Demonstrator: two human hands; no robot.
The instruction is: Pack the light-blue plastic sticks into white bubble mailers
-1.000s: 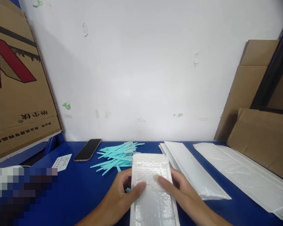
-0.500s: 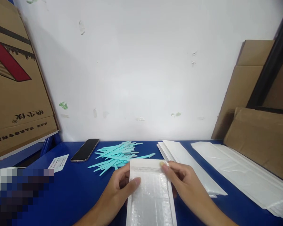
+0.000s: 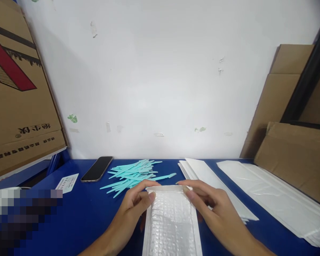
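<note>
A white padded envelope [image 3: 172,224] with a bubbly surface lies upright in front of me, its lower end cut off by the frame. My left hand [image 3: 134,206] pinches its top left corner between thumb and fingers. At the top right corner, my right hand [image 3: 213,204] grips it the same way, thumb in front. The narrow top edge is bent back under the index fingers of both hands. Just beyond my left hand lies a pile of turquoise plastic sticks [image 3: 133,172].
On the blue table [image 3: 77,217] are a black phone [image 3: 97,169], a printed card [image 3: 67,183], a stack of white envelopes [image 3: 208,177] and more envelopes [image 3: 272,195] at the right. Cardboard boxes [image 3: 21,89] flank the white wall. A blurred patch covers the lower left.
The top strip of the envelope has folded back and looks narrower. My left hand has moved up to the top corner, and both index fingers now lie over the top edge.
</note>
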